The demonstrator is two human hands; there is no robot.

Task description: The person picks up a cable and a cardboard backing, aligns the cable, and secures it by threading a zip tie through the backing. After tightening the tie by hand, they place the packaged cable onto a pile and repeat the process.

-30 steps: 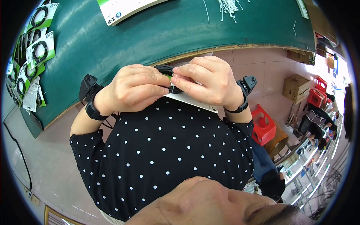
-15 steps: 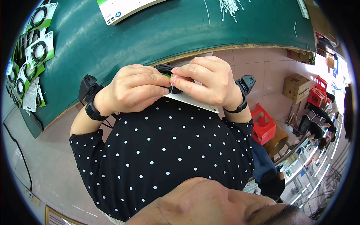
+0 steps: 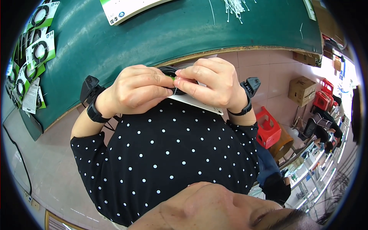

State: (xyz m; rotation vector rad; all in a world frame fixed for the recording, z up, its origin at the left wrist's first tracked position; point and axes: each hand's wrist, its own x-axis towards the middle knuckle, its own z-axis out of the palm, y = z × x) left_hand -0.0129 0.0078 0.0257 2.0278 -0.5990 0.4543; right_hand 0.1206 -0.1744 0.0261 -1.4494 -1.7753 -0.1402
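A coiled black cable (image 3: pixel 167 69) lies against a white and green backing card (image 3: pixel 197 105), held close to my body at the table's near edge. My left hand (image 3: pixel 136 90) is closed, its fingers and thumb pinching at the coil and card. My right hand (image 3: pixel 212 82) is closed too, thumb and forefinger pressed together at the coil's middle, touching the left fingertips. Between the fingertips shows a short bit of a thin white cable tie (image 3: pixel 175 92). Most of the tie and much of the coil are hidden behind my fingers.
On the green table (image 3: pixel 153 36) lie a pile of carded black cables (image 3: pixel 40 53) at left, a stack of white cards (image 3: pixel 130 9) at the far side and a bunch of white cable ties (image 3: pixel 234 9). A red stool (image 3: pixel 268 128) and a cardboard box (image 3: pixel 302 90) stand at right.
My left fingers have shifted very slightly at the coil. Otherwise both hands, the cable and the card stay where they were.
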